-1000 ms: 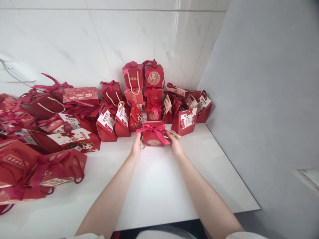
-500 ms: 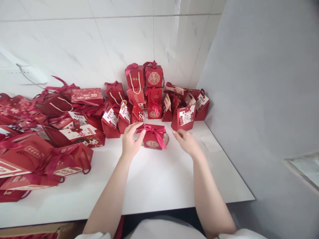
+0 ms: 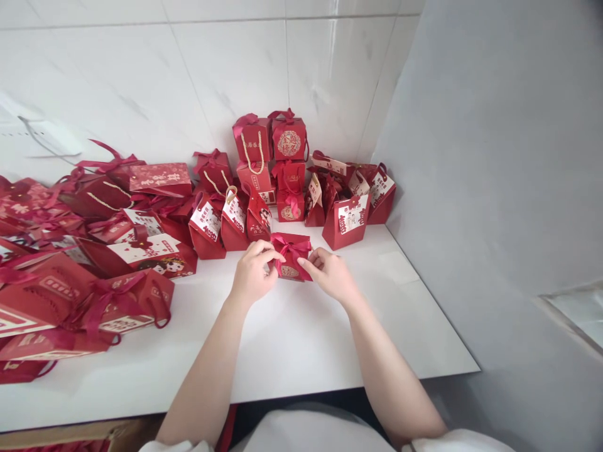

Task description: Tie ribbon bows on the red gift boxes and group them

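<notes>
A small red gift box (image 3: 289, 270) with a round gold emblem on its front stands on the white table before me. A dark pink ribbon (image 3: 294, 247) is tied in a bow across its top. At the box's left side my left hand (image 3: 257, 271) is closed, thumb and fingers pinching the ribbon's left end. My right hand (image 3: 333, 276) is closed at the right side, its thumb and forefinger on the ribbon's right tail. The fingers partly cover the box's sides.
Red boxes with white tags (image 3: 206, 221) stand behind on the left, more (image 3: 348, 223) on the right. Stacked boxes (image 3: 289, 141) lean near the tiled wall. A large pile of red boxes (image 3: 127, 301) covers the table's left. A grey wall (image 3: 494, 188) bounds the right.
Both hands have closed in on the gift box from either side. My right hand moved left to the ribbon, and my left hand's fingers went from spread to pinched.
</notes>
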Tool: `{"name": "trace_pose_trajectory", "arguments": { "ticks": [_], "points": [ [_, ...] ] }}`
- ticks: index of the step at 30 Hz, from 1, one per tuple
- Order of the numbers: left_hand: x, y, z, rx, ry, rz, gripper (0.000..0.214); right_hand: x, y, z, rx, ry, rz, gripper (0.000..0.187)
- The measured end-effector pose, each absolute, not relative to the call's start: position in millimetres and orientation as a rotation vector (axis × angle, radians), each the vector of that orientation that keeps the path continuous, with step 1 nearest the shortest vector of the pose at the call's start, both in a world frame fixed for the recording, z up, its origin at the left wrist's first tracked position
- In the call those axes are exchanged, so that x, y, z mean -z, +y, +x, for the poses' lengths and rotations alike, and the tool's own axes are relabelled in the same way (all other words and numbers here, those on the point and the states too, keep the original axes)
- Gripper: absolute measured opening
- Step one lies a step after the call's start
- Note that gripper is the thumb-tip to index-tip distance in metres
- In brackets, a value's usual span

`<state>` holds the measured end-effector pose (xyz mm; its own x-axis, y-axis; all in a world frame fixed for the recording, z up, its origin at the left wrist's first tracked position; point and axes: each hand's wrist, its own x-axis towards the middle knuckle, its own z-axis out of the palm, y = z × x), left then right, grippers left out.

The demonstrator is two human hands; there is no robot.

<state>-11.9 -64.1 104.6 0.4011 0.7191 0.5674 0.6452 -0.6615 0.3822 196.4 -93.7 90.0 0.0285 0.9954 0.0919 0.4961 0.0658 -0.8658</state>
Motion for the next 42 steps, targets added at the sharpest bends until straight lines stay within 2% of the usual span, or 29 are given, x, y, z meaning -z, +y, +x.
{"name": "trace_pose_trajectory", "arguments": {
  "ticks": [5,9,12,15,18,24,26,28,30,32,35,37,40,42],
  "points": [
    [-109.6,-66.6,-14.0,-1.014,1.122,2.258,0.026,-91.3,-95.1,197.2,-1.115,-1.501,-1.391,0.029],
    [-114.6,-66.8,-19.4,-0.901,1.11,1.929,0.015,-91.3,-96.8,196.2,-1.109,-1.523,-1.316,0.021],
    [-117.3,-67.2,-19.6,-0.893,1.093,1.723,0.027,-92.1,-98.1,195.2,-1.084,-1.59,-1.259,0.016],
    [-118.4,-68.8,-13.5,-1.0,1.282,1.625,0.037,-93.3,-99.3,194.8,-1.062,-1.605,-1.23,0.019],
    [-118.8,-69.8,-8.8,-1.018,1.365,1.445,0.036,-93.7,-99.0,195.1,-1.029,-1.579,-1.254,0.022],
    [-122.8,-71.2,-18.3,-0.646,1.312,1.369,0.04,-92.0,-94.6,201.6,-0.863,-1.49,-1.436,0.031],
    [-126.9,-75.0,-20.5,-0.557,1.321,1.456,0.051,-92.1,-93.9,204.9,-0.85,-1.495,-1.452,0.037],
    [-132.1,-80.3,-19.4,-0.515,1.328,1.606,0.073,-92.4,-93.8,206.9,-0.949,-1.506,-1.399,0.041],
    [-135.9,-85.4,-15.2,-0.581,1.4,1.847,0.086,-92.5,-93.8,206.9,-1.059,-1.487,-1.344,0.042],
    [-136.0,-88.3,-9.4,-0.775,1.511,2.148,0.08,-92.2,-93.3,205.3,-1.067,-1.461,-1.347,0.043],
    [-127.5,-86.8,-1.4,-0.996,1.485,2.544,0.053,-92.1,-92.6,202.8,-0.949,-1.451,-1.373,0.042],
    [-119.1,-83.6,2.0,-0.958,1.376,2.712,0.041,-93.8,-93.7,202.2,-0.785,-1.452,-1.35,0.032],
    [-108.9,-79.3,4.1,-0.865,1.331,2.81,0.037,-98.0,-98.8,201.5,-0.468,-1.52,-1.312,0.017],
    [-105.5,-77.9,4.2,-0.839,1.332,2.812,0.037,-99.6,-102.9,199.6,-0.304,-1.613,-1.323,0.018]
  ]
}}
